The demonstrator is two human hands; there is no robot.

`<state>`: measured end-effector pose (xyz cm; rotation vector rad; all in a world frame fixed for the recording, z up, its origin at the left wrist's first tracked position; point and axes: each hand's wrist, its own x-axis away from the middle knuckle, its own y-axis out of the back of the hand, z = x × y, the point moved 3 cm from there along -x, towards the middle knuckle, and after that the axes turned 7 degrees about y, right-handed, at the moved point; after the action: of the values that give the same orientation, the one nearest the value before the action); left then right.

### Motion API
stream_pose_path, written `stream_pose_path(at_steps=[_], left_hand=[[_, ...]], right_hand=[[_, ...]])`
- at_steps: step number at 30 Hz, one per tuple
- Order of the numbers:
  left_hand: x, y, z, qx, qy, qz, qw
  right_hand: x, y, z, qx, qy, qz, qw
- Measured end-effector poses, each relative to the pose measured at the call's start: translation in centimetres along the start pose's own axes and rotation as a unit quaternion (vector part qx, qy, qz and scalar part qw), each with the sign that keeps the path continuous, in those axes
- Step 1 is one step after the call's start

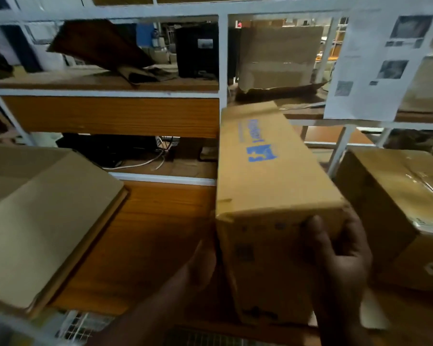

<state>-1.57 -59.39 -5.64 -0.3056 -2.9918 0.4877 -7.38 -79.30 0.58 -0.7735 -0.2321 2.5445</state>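
Observation:
A long cardboard box (267,176) with a blue printed logo on its top lies lengthwise in front of me, its far end reaching toward the white shelf rack. My right hand (342,253) grips its near right corner, thumb on the front face. My left hand (200,260) presses flat against the box's near left side. The box's underside is hidden, so I cannot tell whether it rests on the wooden shelf (145,236).
An open cardboard box (43,221) sits at the left on the wooden shelf. A taped cardboard box (397,208) stands close on the right. Behind, the white metal rack (223,58) holds more cartons, a black case and cables. A printed paper sheet (375,63) hangs at upper right.

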Motion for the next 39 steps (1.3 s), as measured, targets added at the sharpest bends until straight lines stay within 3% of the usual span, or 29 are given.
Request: stream_pose_path(at_steps=[2, 4, 7, 9, 11, 13, 16, 18, 21, 22, 24, 26, 27, 29, 32, 34, 35, 37, 39], left_hand=[[0.8, 1.1, -0.6, 0.074, -0.043, -0.118, 0.989], [1.7, 3.3, -1.4, 0.129, -0.075, -0.177, 0.973], [3.2, 7.6, -4.1, 0.076, -0.139, -0.188, 0.969], [4.4, 10.7, -5.2, -0.013, -0.183, -0.181, 0.966], [5.3, 13.7, -5.7, -0.123, -0.186, -0.233, 0.947], [6.4, 15.8, -5.7, -0.225, -0.163, -0.267, 0.923], [6.9, 19.2, -3.7, -0.359, -0.094, -0.327, 0.869], [6.8, 20.7, -1.5, -0.336, -0.015, -0.318, 0.886], [6.7, 21.5, 1.6, -0.345, 0.051, -0.245, 0.905], [6.7, 21.6, 2.1, -0.372, 0.050, -0.237, 0.896], [6.4, 21.1, 1.9, -0.450, 0.031, -0.230, 0.862], [6.0, 20.3, 1.4, -0.534, -0.042, -0.203, 0.820], [5.7, 19.9, 1.0, -0.542, -0.079, -0.196, 0.814], [5.7, 19.5, 0.2, -0.479, -0.142, -0.212, 0.840], [6.4, 18.8, -1.7, -0.214, -0.162, -0.388, 0.882], [6.6, 20.7, -1.7, -0.005, -0.104, -0.517, 0.849], [6.7, 22.2, -1.3, 0.025, -0.073, -0.563, 0.823], [6.9, 24.9, -0.8, 0.012, -0.030, -0.602, 0.798], [6.8, 27.0, 0.3, -0.015, 0.025, -0.602, 0.798]], right_hand=[[0.1, -1.1, -0.4, 0.054, 0.052, 0.068, 0.995], [0.6, -3.0, -1.3, 0.120, 0.101, 0.170, 0.973], [2.2, -5.3, -2.8, 0.163, 0.192, 0.302, 0.919], [2.8, -6.6, -4.0, 0.209, 0.160, 0.361, 0.895], [3.4, -7.3, -5.8, 0.289, 0.048, 0.405, 0.866], [4.2, -7.5, -8.0, 0.354, -0.052, 0.430, 0.829], [5.0, -8.5, -10.4, 0.406, -0.078, 0.431, 0.802], [5.7, -10.0, -11.5, 0.438, -0.065, 0.472, 0.762], [7.2, -11.8, -12.9, 0.484, -0.015, 0.503, 0.716], [7.4, -12.0, -13.4, 0.489, 0.003, 0.487, 0.723], [7.0, -12.2, -13.7, 0.424, 0.016, 0.421, 0.802], [6.4, -12.9, -13.1, 0.246, -0.017, 0.398, 0.884], [6.3, -13.6, -12.6, 0.162, -0.034, 0.425, 0.890], [6.6, -15.6, -11.0, 0.036, -0.059, 0.503, 0.861], [6.3, -18.3, -9.2, 0.008, -0.037, 0.538, 0.842], [4.5, -19.4, -10.0, 0.111, -0.004, 0.509, 0.853], [3.3, -19.5, -11.1, 0.188, 0.013, 0.497, 0.847], [0.8, -19.2, -13.9, 0.345, 0.017, 0.488, 0.801], [-0.9, -18.6, -16.3, 0.430, -0.018, 0.493, 0.756]])
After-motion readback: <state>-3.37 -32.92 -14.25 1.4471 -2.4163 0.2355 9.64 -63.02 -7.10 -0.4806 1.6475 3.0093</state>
